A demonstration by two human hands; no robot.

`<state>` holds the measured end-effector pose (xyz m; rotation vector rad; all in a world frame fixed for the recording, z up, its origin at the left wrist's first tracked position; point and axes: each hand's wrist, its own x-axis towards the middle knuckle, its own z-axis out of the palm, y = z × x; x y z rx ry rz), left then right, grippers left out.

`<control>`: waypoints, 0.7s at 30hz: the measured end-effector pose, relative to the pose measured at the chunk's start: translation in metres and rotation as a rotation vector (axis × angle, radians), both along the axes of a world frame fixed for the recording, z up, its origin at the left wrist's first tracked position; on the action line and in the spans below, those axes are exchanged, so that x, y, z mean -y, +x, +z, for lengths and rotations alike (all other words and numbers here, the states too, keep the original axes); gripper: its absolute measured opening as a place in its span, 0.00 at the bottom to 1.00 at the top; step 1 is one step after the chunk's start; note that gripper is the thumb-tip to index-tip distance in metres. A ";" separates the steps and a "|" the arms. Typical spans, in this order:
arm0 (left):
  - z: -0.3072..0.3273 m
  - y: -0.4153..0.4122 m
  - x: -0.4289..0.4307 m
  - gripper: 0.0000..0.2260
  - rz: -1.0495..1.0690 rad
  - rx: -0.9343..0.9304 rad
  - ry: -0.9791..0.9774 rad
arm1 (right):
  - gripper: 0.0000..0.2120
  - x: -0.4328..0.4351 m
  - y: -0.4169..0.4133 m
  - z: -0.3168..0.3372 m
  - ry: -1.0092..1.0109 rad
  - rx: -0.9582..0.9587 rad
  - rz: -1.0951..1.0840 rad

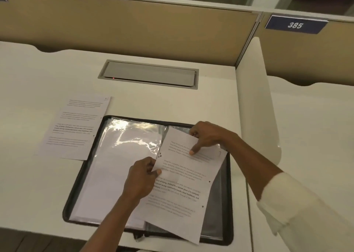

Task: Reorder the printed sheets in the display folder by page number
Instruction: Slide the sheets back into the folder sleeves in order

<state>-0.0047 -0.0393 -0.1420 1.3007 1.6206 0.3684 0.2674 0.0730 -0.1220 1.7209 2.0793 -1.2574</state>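
An open black display folder (76, 184) with glossy clear sleeves lies on the white desk. A printed sheet (183, 192) rests tilted over the folder's right half, its lower corner past the folder's front edge. My left hand (140, 177) pinches that sheet's left edge near the folder's spine. My right hand (205, 136) holds the sheet's top edge, with the forefinger pressed down on the text. Another printed sheet (74, 127) lies flat on the desk to the left of the folder, slightly under its corner.
A grey cable hatch (149, 73) is set into the desk behind the folder. A tan partition (134, 25) backs the desk, and a white divider (254, 98) stands to the right. A blue sign reading 385 (295, 24) hangs on the neighbouring partition.
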 end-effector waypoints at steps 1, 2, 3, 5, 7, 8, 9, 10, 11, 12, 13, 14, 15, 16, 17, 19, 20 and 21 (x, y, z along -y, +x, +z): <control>-0.002 0.003 0.001 0.02 0.019 -0.009 0.014 | 0.18 -0.005 -0.003 -0.002 0.007 0.005 0.006; -0.004 0.007 0.002 0.02 0.040 -0.018 0.031 | 0.18 -0.011 -0.006 -0.002 0.009 0.002 0.008; -0.005 0.010 0.002 0.02 0.065 -0.029 0.049 | 0.18 -0.018 -0.007 -0.002 0.007 0.000 0.017; -0.007 0.015 0.001 0.04 0.121 -0.056 0.078 | 0.19 -0.032 -0.008 0.000 0.029 0.012 0.045; -0.011 0.020 0.000 0.07 0.158 -0.066 0.079 | 0.18 -0.048 -0.003 0.003 0.098 0.053 0.056; -0.014 0.022 -0.001 0.08 0.161 -0.068 0.083 | 0.17 -0.057 0.002 0.006 0.129 0.072 0.060; -0.017 0.024 -0.001 0.08 0.161 -0.075 0.086 | 0.18 -0.066 0.006 0.010 0.149 0.090 0.071; -0.020 0.027 -0.002 0.08 0.164 -0.086 0.088 | 0.19 -0.074 0.011 0.015 0.165 0.110 0.088; -0.022 0.031 -0.001 0.09 0.165 -0.114 0.093 | 0.20 -0.082 0.015 0.019 0.180 0.130 0.104; -0.022 0.035 0.000 0.09 0.149 -0.178 0.117 | 0.20 -0.090 0.020 0.023 0.199 0.145 0.113; -0.022 0.041 0.001 0.09 0.109 -0.285 0.158 | 0.21 -0.099 0.024 0.026 0.219 0.158 0.112; -0.021 0.047 0.003 0.09 0.047 -0.406 0.201 | 0.21 -0.107 0.029 0.029 0.243 0.170 0.108; -0.018 0.055 0.006 0.08 -0.008 -0.500 0.235 | 0.21 -0.116 0.033 0.031 0.271 0.185 0.101; -0.015 0.065 0.008 0.07 -0.054 -0.561 0.267 | 0.21 -0.124 0.039 0.034 0.302 0.196 0.093; -0.015 0.074 0.010 0.08 -0.101 -0.602 0.310 | 0.21 -0.132 0.044 0.036 0.329 0.198 0.082; -0.020 0.095 0.013 0.11 -0.201 -0.648 0.402 | 0.19 -0.145 0.057 0.042 0.371 0.188 0.063; -0.025 0.105 0.013 0.12 -0.231 -0.655 0.453 | 0.18 -0.151 0.064 0.044 0.394 0.185 0.052; -0.029 0.116 0.013 0.15 -0.249 -0.649 0.492 | 0.16 -0.156 0.071 0.047 0.420 0.181 0.035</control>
